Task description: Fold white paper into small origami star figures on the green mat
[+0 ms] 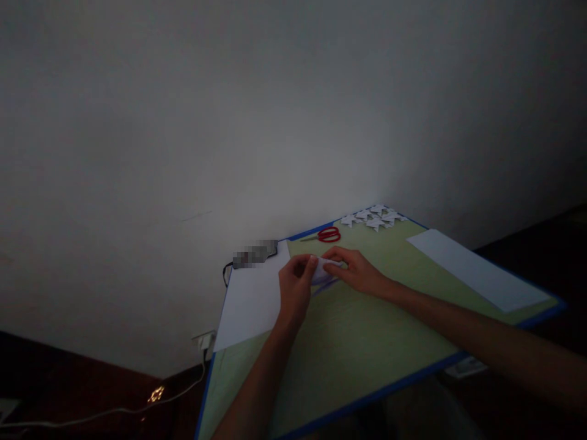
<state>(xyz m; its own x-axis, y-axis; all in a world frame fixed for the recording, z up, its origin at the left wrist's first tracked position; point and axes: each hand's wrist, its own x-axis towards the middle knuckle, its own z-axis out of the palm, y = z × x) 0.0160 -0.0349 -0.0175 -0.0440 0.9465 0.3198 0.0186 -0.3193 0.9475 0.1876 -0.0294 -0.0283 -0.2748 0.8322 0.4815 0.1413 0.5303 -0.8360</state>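
Between my two hands is a small piece of folded white paper (321,274), held just above the table. My left hand (296,284) pinches its left side between thumb and fingers. On the right side, my right hand (355,269) grips the paper the same way, its fingertips near the upper edge. My fingers cover part of the paper, so its full shape is hidden. Beyond my hands lie scissors (329,234) with red handles, their blades pointing left.
Several folded white paper shapes (376,223) lie at the far corner of the green, blue-edged table (367,354). White sheets (247,311) cover the left side, and a paper strip (477,269) lies at right. A blurred-out device (254,253) with a cord sits by the wall.
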